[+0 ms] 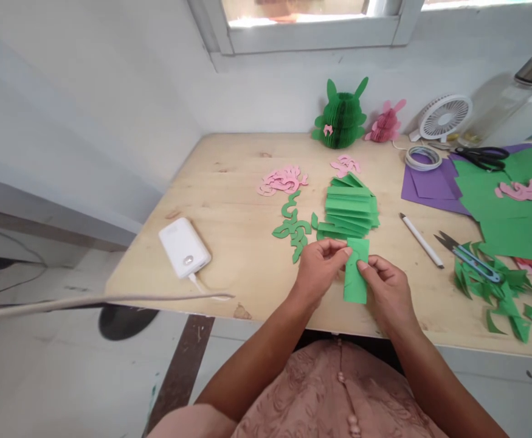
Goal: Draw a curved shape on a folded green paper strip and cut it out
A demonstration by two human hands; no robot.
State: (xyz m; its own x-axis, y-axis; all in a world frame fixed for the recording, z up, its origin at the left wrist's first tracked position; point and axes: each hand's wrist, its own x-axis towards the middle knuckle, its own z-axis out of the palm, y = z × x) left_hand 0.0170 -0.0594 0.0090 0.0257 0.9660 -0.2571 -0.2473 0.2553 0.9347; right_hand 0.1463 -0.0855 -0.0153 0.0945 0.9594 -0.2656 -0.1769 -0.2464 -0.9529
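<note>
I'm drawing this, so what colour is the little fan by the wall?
The fan is white, best seen in the head view.

No readable text, label, brand, number or sign shows anywhere.

We identify one garment (pixel 288 395): dusty pink cloth, covering the torso. Its front carries a tone-on-tone pattern of curling, leaf-like lines. Along the centre we find a thin, brownish pink cord (pixel 347 398), running lengthwise. We note small rounded beads (pixel 341 377) on the cord, close to it in colour; the lower ones form a cluster. At lower left we see a plainer, smoother section of pink cloth (pixel 193 422); we cannot tell whether it is a sleeve. We record both forearms, the left hand (pixel 320 264) and the right hand (pixel 388 286) as bare.
</note>
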